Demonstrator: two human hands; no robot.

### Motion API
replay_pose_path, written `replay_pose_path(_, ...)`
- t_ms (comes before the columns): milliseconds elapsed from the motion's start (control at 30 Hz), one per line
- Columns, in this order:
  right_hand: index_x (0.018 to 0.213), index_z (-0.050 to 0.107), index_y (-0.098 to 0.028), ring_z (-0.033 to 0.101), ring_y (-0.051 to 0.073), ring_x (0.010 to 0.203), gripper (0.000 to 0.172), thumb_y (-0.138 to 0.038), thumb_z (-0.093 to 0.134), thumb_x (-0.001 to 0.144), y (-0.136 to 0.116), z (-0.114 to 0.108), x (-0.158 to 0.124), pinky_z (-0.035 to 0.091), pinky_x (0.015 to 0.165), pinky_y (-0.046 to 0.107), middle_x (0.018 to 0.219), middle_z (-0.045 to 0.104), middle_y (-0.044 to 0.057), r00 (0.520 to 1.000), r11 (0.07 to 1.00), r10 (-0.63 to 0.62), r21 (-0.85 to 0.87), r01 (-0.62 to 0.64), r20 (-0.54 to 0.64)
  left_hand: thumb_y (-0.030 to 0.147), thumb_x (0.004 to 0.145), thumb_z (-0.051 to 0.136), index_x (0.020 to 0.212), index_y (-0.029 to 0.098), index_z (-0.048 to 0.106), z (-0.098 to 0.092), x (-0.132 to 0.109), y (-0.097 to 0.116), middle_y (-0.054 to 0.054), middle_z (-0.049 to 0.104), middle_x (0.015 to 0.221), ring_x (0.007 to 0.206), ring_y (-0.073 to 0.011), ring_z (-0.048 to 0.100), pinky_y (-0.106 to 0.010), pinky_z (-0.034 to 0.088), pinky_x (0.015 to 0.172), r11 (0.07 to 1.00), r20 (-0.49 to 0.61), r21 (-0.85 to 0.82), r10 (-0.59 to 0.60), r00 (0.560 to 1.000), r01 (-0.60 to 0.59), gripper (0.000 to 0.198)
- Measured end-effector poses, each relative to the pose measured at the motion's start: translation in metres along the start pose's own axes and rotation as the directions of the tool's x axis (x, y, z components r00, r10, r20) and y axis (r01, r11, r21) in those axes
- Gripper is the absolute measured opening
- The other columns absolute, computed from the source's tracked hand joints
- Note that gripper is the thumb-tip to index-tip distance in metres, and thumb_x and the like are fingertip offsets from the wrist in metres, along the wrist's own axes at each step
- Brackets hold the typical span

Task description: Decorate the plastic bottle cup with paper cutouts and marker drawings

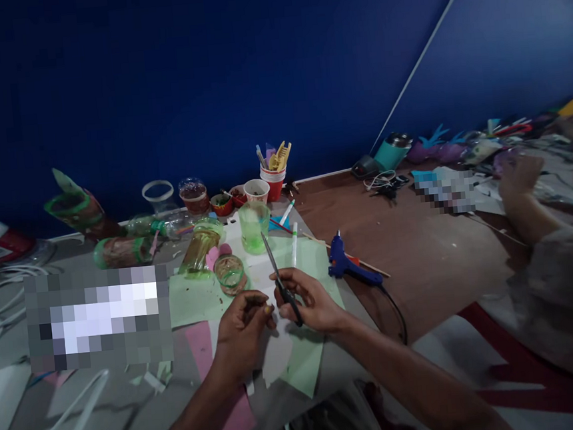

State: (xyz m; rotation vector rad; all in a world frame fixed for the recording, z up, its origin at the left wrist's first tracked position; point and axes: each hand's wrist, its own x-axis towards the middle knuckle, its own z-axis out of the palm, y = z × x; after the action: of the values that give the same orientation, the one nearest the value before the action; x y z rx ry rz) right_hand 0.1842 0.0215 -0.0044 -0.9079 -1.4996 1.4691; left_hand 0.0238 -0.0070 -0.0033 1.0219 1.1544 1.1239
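Head view: the right hand point(307, 300) holds a pair of dark-handled metal scissors point(274, 267) in its grip, the blades pointing away from the person and slightly left. The left hand point(246, 322) is just beside it, its grip narrow, thumb and fingers pinched on a small yellowish bit point(268, 308), too small to identify. Both hands are above a pale green paper sheet point(193, 300) on the table point(393, 232). Beyond the scissors stands a green-tinted clear plastic cup point(255, 230); left of it, a brown-and-green transparent container point(200, 250) leans near a short, round clear cup point(230, 277) with pink paper petals point(218, 254) at its edge. Right of the hands, a blue glue gun point(346, 264) lies near a thin wooden stick point(379, 270). Farther back, a red-and-white paper cup point(274, 184) holds yellow plastic forks point(281, 155). At far right, a co-worker's hand point(520, 176) is over a cluttered area.
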Motion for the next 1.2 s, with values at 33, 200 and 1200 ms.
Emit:
replay_pose_path(33, 0.113, 0.048, -0.020, 0.047, 0.009, 0.061, 0.050, -0.024, 0.068, 0.068, -0.003, 0.001, -0.002, 0.036, 0.056, 0.022, 0.077, 0.055, -0.002, 1.000, 0.999, -0.023, -0.046, 0.024, 0.016, 0.028, 0.072, 0.067, 0.082, 0.017, 0.056, 0.000, -0.001, 0.001, 0.005, 0.059, 0.055, 0.053, -0.0106, 0.057, -0.022, 0.046, 0.055, 1.000, -0.009, 0.001, 0.012, 1.000, -0.012, 0.018)
replay_pose_path(200, 0.115, 0.048, -0.017, 0.043, 0.009, 0.059, 0.046, -0.022, 0.061, 0.071, -0.016, 0.006, -0.011, 0.032, 0.051, 0.020, 0.075, 0.053, -0.002, 0.998, 0.964, -0.039, -0.260, 0.051, 0.053, 0.026, 0.073, 0.066, 0.081, 0.018, 0.056, -0.002, -0.004, 0.004, 0.005, 0.060, 0.056, 0.055, -0.0117, 0.059, -0.024, 0.047, 0.058, 0.994, -0.078, 0.022, 0.112, 0.991, -0.110, 0.016)
replay_pose_path(1200, 0.102, 0.052, -0.019, 0.051, 0.014, 0.059, 0.032, -0.016, 0.053, 0.070, -0.002, 0.036, -0.042, 0.035, 0.056, 0.022, 0.068, 0.058, -0.001, 0.994, 0.754, -0.107, -0.652, 0.076, -0.009, 0.023, 0.072, 0.062, 0.077, 0.017, 0.057, -0.001, -0.004, 0.004, 0.004, 0.058, 0.055, 0.051, -0.0102, 0.056, -0.021, 0.044, 0.053, 0.977, -0.140, 0.063, 0.209, 0.968, -0.202, 0.009)
